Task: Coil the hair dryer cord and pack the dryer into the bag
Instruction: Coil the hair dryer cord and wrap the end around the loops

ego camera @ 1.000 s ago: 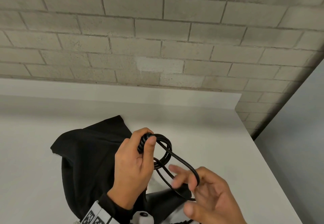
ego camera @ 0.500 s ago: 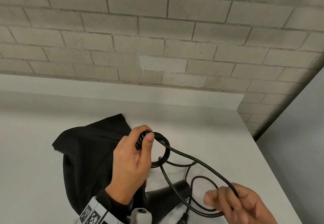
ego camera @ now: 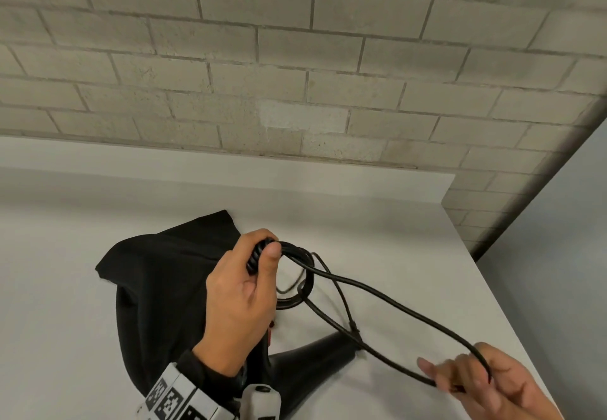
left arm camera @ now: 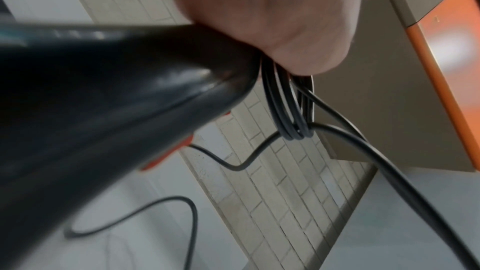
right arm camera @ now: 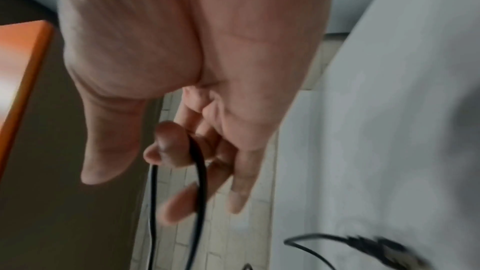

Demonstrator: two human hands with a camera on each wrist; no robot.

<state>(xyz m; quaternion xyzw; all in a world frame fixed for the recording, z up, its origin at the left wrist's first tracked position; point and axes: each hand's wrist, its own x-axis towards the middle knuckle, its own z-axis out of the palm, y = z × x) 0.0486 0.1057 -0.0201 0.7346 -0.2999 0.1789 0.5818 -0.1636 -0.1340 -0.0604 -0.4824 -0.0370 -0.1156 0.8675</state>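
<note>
My left hand [ego camera: 241, 295] grips the black hair dryer [ego camera: 312, 359] by its handle end, with the thumb pressing several small coils of the black cord [ego camera: 297, 275] against it. The dryer's body points down toward the white table [ego camera: 377, 229]. From the coils a long loop of cord stretches right to my right hand [ego camera: 479, 382], whose curled fingers [right arm camera: 168, 145] hold it low at the right. The left wrist view shows the handle [left arm camera: 116, 100] and the coils [left arm camera: 288, 110] under my fist. The black cloth bag [ego camera: 157, 285] lies on the table behind my left hand.
A pale brick wall [ego camera: 295, 74] stands behind the table. The table's right edge [ego camera: 512, 314] runs close to my right hand, with grey floor beyond it. More loose cord [left arm camera: 182, 202] trails on the table surface.
My right hand has moved right and toward me, drawing a long loop of cord out from the coils. My left hand has stayed almost still on the dryer.
</note>
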